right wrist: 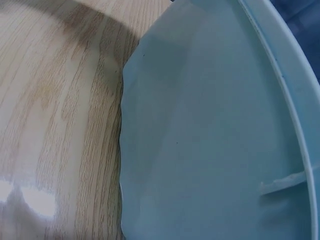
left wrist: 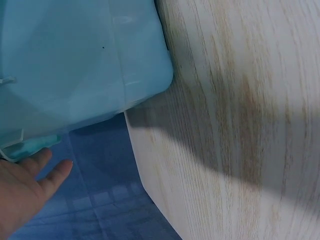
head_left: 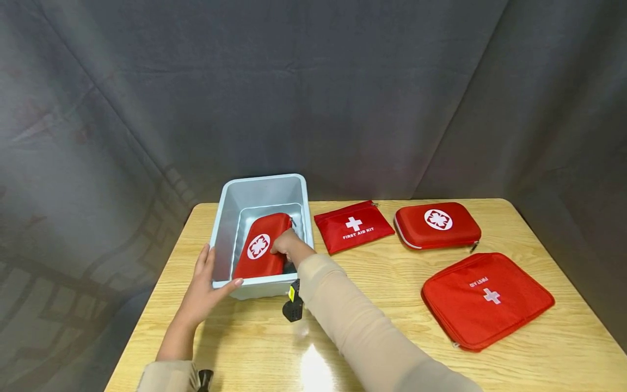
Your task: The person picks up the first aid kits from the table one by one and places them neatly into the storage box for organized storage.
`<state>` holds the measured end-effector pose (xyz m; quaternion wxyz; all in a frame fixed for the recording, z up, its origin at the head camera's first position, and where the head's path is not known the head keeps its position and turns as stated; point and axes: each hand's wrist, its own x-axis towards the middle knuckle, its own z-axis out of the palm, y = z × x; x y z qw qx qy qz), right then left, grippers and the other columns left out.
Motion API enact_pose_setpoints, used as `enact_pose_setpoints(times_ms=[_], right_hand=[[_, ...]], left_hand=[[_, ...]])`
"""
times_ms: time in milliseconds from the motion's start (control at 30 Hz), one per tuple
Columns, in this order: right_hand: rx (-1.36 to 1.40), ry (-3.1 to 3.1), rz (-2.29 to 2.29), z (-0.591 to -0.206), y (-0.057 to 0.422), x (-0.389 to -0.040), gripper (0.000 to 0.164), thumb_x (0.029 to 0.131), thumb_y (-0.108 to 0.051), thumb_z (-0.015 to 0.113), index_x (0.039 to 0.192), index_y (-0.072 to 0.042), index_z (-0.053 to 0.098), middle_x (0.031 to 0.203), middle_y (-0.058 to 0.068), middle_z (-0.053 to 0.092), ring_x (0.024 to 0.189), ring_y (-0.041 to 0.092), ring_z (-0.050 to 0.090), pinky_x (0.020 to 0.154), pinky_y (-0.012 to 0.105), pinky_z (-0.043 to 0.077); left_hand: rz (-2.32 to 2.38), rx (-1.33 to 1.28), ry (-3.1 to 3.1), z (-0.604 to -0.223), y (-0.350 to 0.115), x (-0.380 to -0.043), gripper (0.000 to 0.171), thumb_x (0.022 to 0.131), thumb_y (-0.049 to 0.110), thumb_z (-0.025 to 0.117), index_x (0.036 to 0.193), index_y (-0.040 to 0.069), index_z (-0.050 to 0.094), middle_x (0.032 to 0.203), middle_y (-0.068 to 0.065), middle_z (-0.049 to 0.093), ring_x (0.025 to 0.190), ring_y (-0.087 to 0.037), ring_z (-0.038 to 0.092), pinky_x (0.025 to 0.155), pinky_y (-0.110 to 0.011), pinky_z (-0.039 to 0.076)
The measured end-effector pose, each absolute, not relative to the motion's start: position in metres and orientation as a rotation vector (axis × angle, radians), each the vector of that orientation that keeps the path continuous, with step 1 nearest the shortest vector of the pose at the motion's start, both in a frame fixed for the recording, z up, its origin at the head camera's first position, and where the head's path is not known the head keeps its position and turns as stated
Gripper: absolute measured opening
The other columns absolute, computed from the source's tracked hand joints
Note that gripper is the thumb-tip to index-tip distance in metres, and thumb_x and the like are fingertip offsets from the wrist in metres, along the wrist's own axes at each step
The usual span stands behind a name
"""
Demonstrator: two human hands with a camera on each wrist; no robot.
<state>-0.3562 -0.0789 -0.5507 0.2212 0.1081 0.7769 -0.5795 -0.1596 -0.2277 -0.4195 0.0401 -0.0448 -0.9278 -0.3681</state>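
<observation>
A red hard-shell first aid case [head_left: 259, 247] with a white round emblem lies inside the pale blue-grey plastic bin [head_left: 265, 281]. My right hand [head_left: 289, 244] reaches over the bin's near right corner and grips the case by its right side; the fingertips are partly hidden. At the bin's near left corner, my left hand [head_left: 206, 288] has its thumb by the front rim and its fingers spread along the left outer side. The left wrist view shows these fingers [left wrist: 56, 176] extended beside the bin [left wrist: 85, 60]. Only the bin's outer wall [right wrist: 200, 125] appears in the right wrist view, without the hand.
Right of the bin lie a flat red first aid pouch [head_left: 354, 226], another red hard case [head_left: 437, 224] and a larger red soft first aid bag [head_left: 487, 302]. All rest on the wooden table [head_left: 254, 337]. A grey curtain [head_left: 303, 98] hangs behind.
</observation>
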Motion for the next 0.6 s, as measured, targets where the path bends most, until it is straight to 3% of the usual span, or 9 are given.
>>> enact_pose_setpoints(times_ms=[233,400,467,533,600], right_hand=[[0.223,2.240,-1.455,-0.549,-0.077,-0.353,0.097,0.061,0.006,0.071,0.132,0.001,0.006,0.113,0.020,0.035,0.082,0.037,0.052,0.055,0.045,0.048],[0.130,2.466,-1.301,-0.582,-0.085,-0.367,0.102,0.051,0.003,0.074,0.128,0.010,0.008,0.122,0.021,0.028,0.088,0.032,0.045,0.050,0.032,0.047],[0.116,2.493,-1.274,-0.574,-0.084,-0.362,0.102,0.049,0.005,0.074,0.128,0.011,0.009,0.121,0.021,0.029,0.087,0.031,0.045,0.049,0.030,0.046],[0.094,2.480,-1.232,-0.541,-0.078,-0.343,0.103,0.050,0.005,0.075,0.129,0.011,0.009,0.120,0.021,0.032,0.089,0.029,0.046,0.054,0.032,0.048],[0.008,2.529,-1.053,-0.550,-0.080,-0.350,0.103,0.049,-0.003,0.078,0.128,0.010,0.014,0.118,0.019,0.036,0.085,0.025,0.048,0.056,0.030,0.048]], left_hand=[[-1.123,-0.147,-2.836,-0.419,-0.227,-0.159,0.094,0.074,0.037,0.065,0.136,-0.005,0.009,0.142,-0.014,-0.001,0.123,-0.039,0.014,0.092,-0.057,0.021],[-1.121,-0.138,-2.840,-0.419,-0.227,-0.159,0.094,0.074,0.038,0.065,0.136,-0.004,0.008,0.142,-0.013,-0.002,0.123,-0.039,0.015,0.091,-0.057,0.021],[-1.118,-0.137,-2.842,-0.419,-0.227,-0.159,0.094,0.074,0.038,0.065,0.136,-0.004,0.008,0.142,-0.013,-0.002,0.123,-0.040,0.015,0.091,-0.057,0.021],[-1.121,-0.137,-2.837,-0.420,-0.228,-0.159,0.094,0.074,0.038,0.065,0.136,-0.004,0.008,0.142,-0.013,-0.002,0.123,-0.040,0.015,0.091,-0.057,0.021],[-1.127,-0.140,-2.829,-0.420,-0.228,-0.159,0.094,0.073,0.037,0.066,0.136,-0.005,0.009,0.142,-0.014,-0.002,0.123,-0.040,0.014,0.091,-0.057,0.021]])
